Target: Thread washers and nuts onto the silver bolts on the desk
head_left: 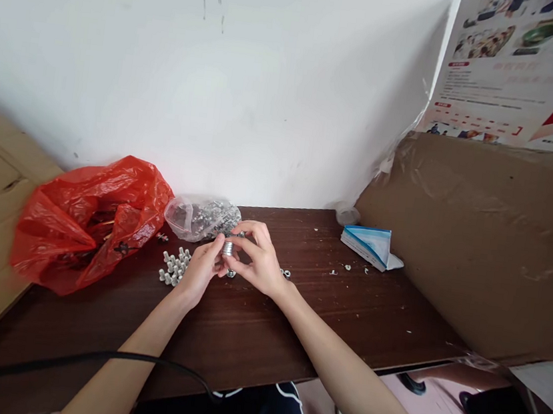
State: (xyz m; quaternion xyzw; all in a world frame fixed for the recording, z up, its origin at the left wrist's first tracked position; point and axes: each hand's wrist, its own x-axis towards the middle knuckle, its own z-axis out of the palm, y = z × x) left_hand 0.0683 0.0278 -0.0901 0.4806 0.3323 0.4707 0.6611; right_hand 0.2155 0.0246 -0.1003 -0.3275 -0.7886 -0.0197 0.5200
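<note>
Pinched between both hands' fingertips, left (201,269) and right (259,258), a short shiny metal stack (228,248) sits above the dark wooden surface (250,338), well back from its front edge, near the white wall (269,99).

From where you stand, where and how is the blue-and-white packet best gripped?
I'd grip the packet across its body, left of the loose white piece at its right end, coming from above-left: it lies low and long, with cardboard rising on its right.
</note>
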